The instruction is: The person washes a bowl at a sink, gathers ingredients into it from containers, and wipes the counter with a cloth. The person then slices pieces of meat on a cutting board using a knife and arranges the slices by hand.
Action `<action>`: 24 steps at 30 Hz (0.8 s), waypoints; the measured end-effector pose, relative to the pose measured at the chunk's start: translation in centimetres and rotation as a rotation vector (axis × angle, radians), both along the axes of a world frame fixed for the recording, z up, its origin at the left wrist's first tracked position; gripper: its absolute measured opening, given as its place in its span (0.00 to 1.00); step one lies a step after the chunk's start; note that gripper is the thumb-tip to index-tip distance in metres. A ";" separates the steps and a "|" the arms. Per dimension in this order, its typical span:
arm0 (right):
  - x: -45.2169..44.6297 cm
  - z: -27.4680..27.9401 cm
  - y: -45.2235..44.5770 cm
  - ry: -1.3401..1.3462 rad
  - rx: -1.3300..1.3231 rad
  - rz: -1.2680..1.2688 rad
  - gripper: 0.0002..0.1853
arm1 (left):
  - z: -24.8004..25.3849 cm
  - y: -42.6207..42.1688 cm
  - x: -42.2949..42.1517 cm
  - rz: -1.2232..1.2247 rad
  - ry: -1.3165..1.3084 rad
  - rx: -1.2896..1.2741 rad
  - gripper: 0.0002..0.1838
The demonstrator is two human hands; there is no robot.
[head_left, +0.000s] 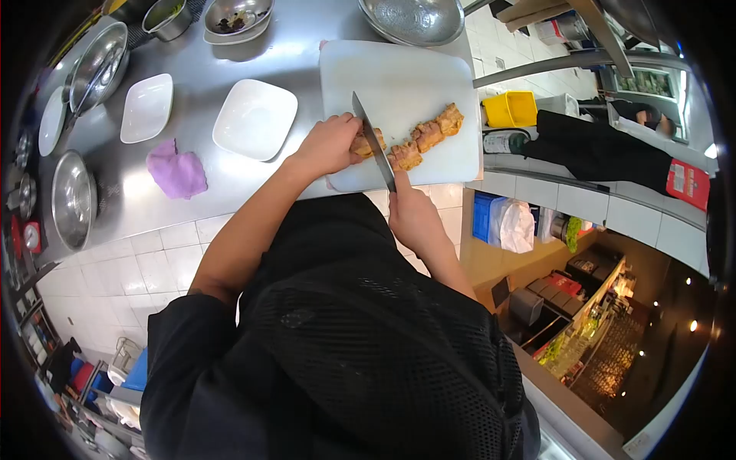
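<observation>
On a white cutting board (pixel 399 84) lie pieces of browned meat (pixel 429 136), spread in a diagonal row. My left hand (pixel 330 144) is closed on the meat piece at the row's left end, its fingertips beside the blade. The handle of a long knife (pixel 373 138) is wrapped by my right hand (pixel 414 213) near the board's front edge. The blade points away from me and up to the left, and lies between the held piece and the rest of the row.
Left of the board are two white square dishes (pixel 255 120) (pixel 147 109), a purple cloth (pixel 177 169) and metal bowls (pixel 74 199). Another metal bowl (pixel 412 17) sits behind the board. A yellow container (pixel 510 109) is to the right; a person (pixel 652 116) shows far right.
</observation>
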State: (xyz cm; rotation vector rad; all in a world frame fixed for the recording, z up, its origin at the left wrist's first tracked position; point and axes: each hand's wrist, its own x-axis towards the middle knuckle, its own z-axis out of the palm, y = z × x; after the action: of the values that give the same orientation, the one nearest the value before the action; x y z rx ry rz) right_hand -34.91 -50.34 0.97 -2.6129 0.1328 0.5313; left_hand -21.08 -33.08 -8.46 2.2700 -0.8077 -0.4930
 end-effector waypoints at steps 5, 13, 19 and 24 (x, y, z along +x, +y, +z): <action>-1.1 2.8 -1.4 0.134 0.031 0.001 0.13 | 0.2 0.2 -0.1 0.025 -0.003 0.035 0.27; 5.5 -8.4 0.8 -0.231 0.171 -0.073 0.15 | 0.6 0.3 -0.9 0.038 0.024 0.089 0.27; 3.9 2.3 0.6 -0.083 0.108 -0.023 0.12 | 0.5 1.1 -1.0 0.126 0.013 -0.115 0.26; 0.5 3.8 1.4 0.242 -0.024 -0.028 0.11 | -0.4 1.0 -0.9 0.110 0.040 -0.073 0.24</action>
State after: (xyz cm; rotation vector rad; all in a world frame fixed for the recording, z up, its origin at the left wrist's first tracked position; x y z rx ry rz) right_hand -34.41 -48.95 4.74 -2.5565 0.2542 0.8387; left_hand -21.94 -32.11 -8.89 2.2168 -0.6665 -0.4491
